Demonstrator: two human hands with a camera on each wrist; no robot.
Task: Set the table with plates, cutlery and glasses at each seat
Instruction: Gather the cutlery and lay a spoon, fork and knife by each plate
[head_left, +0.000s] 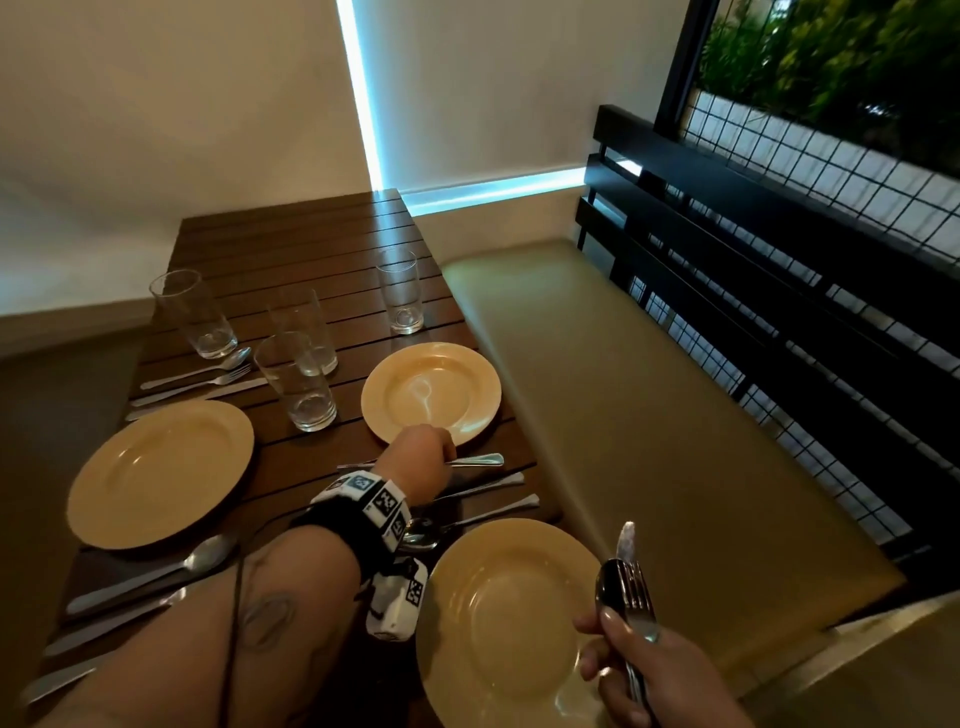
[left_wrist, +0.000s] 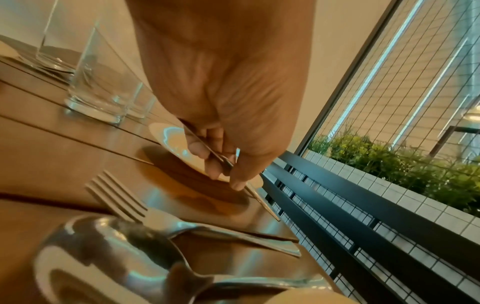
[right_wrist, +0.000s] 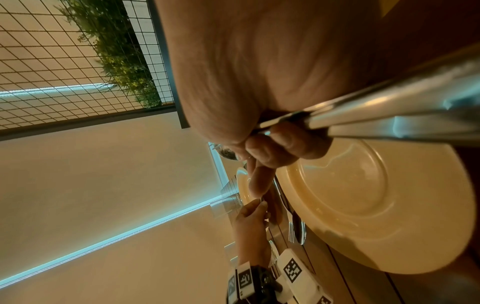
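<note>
Cutlery is in both hands. The left hand (head_left: 422, 451) reaches across the slatted table (head_left: 291, 244) and pinches a knife (head_left: 480, 460) between thumb and curled fingers (left_wrist: 200, 150), low over the boards; the knife's handle sticks out past the fingertips toward the bench (head_left: 649, 395), and its blade runs back under the hand. Just beyond those fingers lies the far plate (head_left: 431, 394), its near rim almost under the knuckles, with a glass (head_left: 399, 291) farther on. On the wrist side of the left hand a fork (head_left: 480, 487) and a spoon (head_left: 467, 522) lie flat on the table, side by side, handles toward the bench. The right hand (head_left: 644, 660) is closed around a bundle (head_left: 626, 587) of a spoon, a fork and a knife, thumb pressed on the stems, heads pointing up above the fingers. Just left of these fingers sits the near plate (head_left: 498, 623), its rim touching or nearly touching the knuckles; which, I cannot tell. Well to the left of both hands a third plate (head_left: 161, 473) lies with cutlery on either side, and three more glasses (head_left: 296, 379) stand between it and the far plate.
</note>
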